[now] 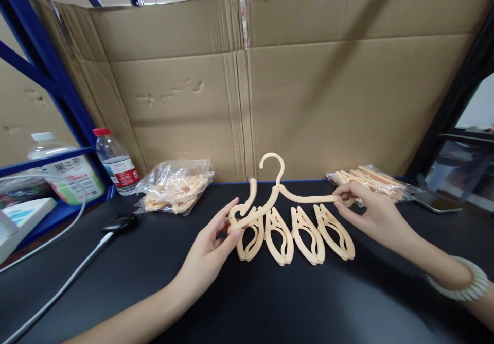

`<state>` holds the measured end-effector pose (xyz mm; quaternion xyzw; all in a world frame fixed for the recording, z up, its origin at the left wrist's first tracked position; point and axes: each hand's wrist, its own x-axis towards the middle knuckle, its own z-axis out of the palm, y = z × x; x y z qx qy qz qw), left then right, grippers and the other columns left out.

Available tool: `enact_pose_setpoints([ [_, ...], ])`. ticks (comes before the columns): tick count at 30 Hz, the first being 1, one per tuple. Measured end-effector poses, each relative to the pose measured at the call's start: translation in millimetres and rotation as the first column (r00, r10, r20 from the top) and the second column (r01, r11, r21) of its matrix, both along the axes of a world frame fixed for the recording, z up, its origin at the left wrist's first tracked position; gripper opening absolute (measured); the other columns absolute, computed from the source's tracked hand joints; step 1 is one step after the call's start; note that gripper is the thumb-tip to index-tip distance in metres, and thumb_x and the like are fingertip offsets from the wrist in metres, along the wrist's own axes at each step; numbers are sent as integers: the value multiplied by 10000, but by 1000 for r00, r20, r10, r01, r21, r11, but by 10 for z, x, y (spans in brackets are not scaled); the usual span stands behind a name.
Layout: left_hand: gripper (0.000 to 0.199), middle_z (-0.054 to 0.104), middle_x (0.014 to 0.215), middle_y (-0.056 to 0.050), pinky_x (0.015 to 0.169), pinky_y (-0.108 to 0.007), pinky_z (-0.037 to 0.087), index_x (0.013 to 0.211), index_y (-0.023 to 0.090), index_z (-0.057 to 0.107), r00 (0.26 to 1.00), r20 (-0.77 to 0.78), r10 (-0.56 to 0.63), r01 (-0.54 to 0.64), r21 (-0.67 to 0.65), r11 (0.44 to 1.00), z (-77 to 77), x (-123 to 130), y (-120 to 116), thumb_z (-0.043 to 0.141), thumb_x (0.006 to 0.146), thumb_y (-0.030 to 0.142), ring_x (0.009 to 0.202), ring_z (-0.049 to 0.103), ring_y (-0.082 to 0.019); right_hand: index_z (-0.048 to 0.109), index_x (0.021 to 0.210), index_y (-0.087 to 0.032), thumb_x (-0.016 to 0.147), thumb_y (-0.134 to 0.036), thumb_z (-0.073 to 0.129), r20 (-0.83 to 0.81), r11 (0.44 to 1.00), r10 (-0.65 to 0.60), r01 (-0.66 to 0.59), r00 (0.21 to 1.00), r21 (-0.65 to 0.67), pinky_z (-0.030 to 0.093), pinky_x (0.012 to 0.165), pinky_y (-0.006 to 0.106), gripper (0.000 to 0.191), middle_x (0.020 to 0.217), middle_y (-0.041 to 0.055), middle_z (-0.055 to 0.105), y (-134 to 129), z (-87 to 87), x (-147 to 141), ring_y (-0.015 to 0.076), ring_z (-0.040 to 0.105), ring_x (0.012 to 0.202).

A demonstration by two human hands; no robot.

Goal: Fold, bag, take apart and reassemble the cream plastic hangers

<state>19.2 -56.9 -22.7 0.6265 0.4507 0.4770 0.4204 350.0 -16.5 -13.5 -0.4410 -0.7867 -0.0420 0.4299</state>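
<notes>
A cream plastic hanger point(272, 195) is held up by both ends, its hook upward and its arms spread. My left hand point(210, 246) pinches the left end, where a short curved piece point(251, 192) sticks up. The right end is between the fingers of my right hand point(366, 212). Below the hanger, several folded hangers of the same colour lie in a row on the black table, among them one in the middle point(278, 237) and one at the right end point(335, 232). The leftmost is partly covered by the held hanger.
A clear bag of cream parts point(175, 187) lies at the back left, another bag point(372, 179) behind my right hand. A red-capped bottle point(118, 164), a black device with a white cable point(119, 223) and a phone point(436, 201) are at the sides. Cardboard point(328, 102) stands behind.
</notes>
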Motion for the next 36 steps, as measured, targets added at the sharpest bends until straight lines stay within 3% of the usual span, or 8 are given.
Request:
enact_pose_setpoints([
  [3,548,667,935,-51,892,-304,466,1348,202,501,1000,-19,-11,12,15,1000,20,13,-14,613,842,382,1009,589,-221,574,877,-228,869,-273,519,-6,1000,12,-12,1000,-4,513,620,307,72,751,22,623,-13,7,-21,170,603,666],
  [10,389,632,808,-37,669,-256,440,1131,175,634,996,-91,23,-23,2,1000,82,41,-51,562,875,459,729,531,-163,595,951,-219,900,-305,518,51,999,36,-36,998,-1,509,647,325,126,797,37,630,7,-43,5,180,599,701],
  [18,346,591,772,-12,616,-240,377,1024,159,651,998,-46,45,-46,-26,999,40,17,-3,560,877,458,636,435,-121,647,976,-238,923,-231,497,295,980,-52,-9,954,201,455,846,472,158,951,74,680,38,-25,59,268,561,944],
  [24,331,581,779,-9,625,-246,368,1009,160,640,999,-46,27,-28,-33,999,-9,-10,23,546,887,453,640,436,-120,639,1082,-181,917,-94,423,369,968,-136,44,919,247,499,758,363,286,1057,105,645,-28,-68,51,224,620,902],
  [27,329,574,786,-10,631,-251,364,992,156,640,998,-49,28,-30,-37,999,-18,-10,34,548,887,455,642,431,-119,620,1110,-184,908,-65,413,385,960,-163,57,908,273,513,770,358,313,1092,95,649,-60,-78,39,223,641,913],
  [31,335,577,774,-12,631,-256,362,999,153,640,999,-40,29,-30,-30,999,-14,-2,41,551,883,454,631,426,-117,627,1091,-180,912,-98,441,378,963,-128,25,917,268,528,738,374,271,1138,119,614,-67,-68,15,219,643,873],
  [36,331,575,783,-12,647,-261,361,991,148,635,998,-51,32,-34,-36,999,-2,0,27,546,888,450,636,426,-118,612,1128,-151,912,-90,452,260,973,3,-63,966,223,543,755,381,276,1289,173,468,-54,-91,-34,182,622,862],
])
